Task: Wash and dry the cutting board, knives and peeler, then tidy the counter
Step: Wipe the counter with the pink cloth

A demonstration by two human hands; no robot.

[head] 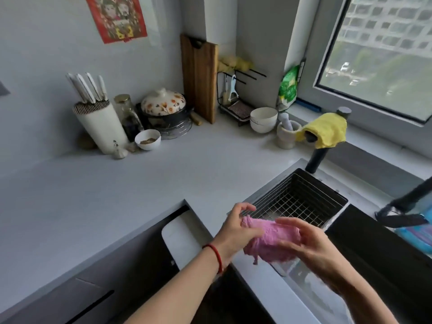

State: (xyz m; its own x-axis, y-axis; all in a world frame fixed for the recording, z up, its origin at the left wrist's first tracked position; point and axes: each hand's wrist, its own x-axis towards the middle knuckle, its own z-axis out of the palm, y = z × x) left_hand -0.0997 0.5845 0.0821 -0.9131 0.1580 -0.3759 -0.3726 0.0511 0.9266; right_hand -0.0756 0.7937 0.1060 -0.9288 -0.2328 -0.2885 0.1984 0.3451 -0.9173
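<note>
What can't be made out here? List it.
- Head view: sink bottom, hidden by pink cloth and both hands.
- Knife blades, sunk in the knife block.
- Faucet spout, draped by yellow cloth.
- Right-edge blue item, cut off.

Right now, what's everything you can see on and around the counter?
cutting board: 1, brown wood, upright against back wall
knife block: 1, white, holding 4 white-handled knives, counter left
glass jar: 1, beside block
lidded pot: 1, floral
small bowl: 1, white
peeler: 1, white, hanging on black rack
stacked bowls: white
mortar and pestle: 1, pale
yellow cloth: 1, draped on black faucet
wire basket: 1, in sink
pink cloth: 1, held over sink edge
hands: left and right, both gripping pink cloth
</note>
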